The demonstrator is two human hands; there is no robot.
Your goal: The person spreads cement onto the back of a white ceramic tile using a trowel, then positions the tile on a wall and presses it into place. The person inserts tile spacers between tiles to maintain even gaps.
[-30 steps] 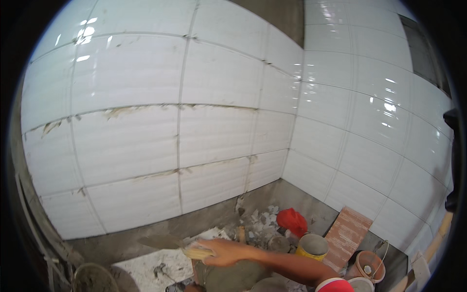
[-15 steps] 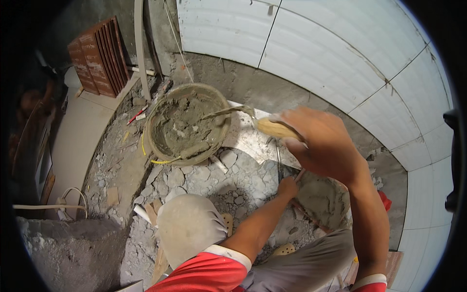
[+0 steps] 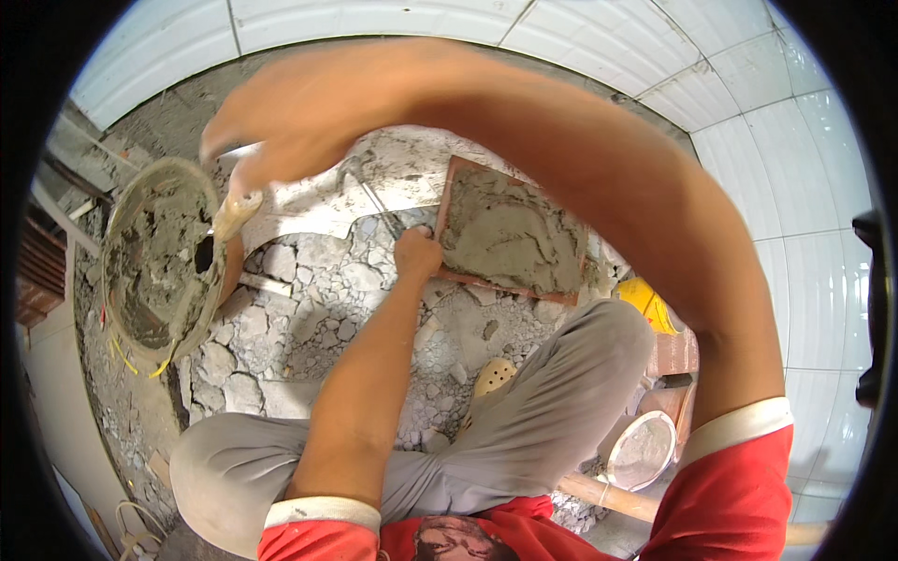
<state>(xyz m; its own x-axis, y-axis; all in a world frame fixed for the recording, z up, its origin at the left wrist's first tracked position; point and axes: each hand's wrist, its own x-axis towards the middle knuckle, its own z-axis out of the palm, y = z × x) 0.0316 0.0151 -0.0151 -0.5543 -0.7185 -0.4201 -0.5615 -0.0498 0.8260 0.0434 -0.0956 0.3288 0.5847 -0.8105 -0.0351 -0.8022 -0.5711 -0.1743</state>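
My right hand (image 3: 267,126), blurred, reaches across to the left, closed on a trowel's wooden handle (image 3: 231,213); the blade is down at the basin (image 3: 110,252) of grey mortar (image 3: 159,271), largely hidden in it. My left hand (image 3: 417,251) grips the left edge of a reddish tile (image 3: 508,288) whose top is spread with uneven grey mortar (image 3: 510,234). A white dusty sheet (image 3: 309,210) lies behind the tile, with a metal rod or tool (image 3: 372,196) on it near my left hand.
Broken rubble (image 3: 309,327) covers the floor around my crossed legs. At right are a yellow bucket (image 3: 644,301), smaller buckets (image 3: 639,447) and a wooden pole (image 3: 608,497). Stacked red tiles (image 3: 39,266) lean at left. White tiled walls (image 3: 795,299) bound the back and right.
My right hand has swung leftward with the trowel to the mortar basin. The view has tilted down and turned, bringing the mortar-covered tile in my left hand into full sight.
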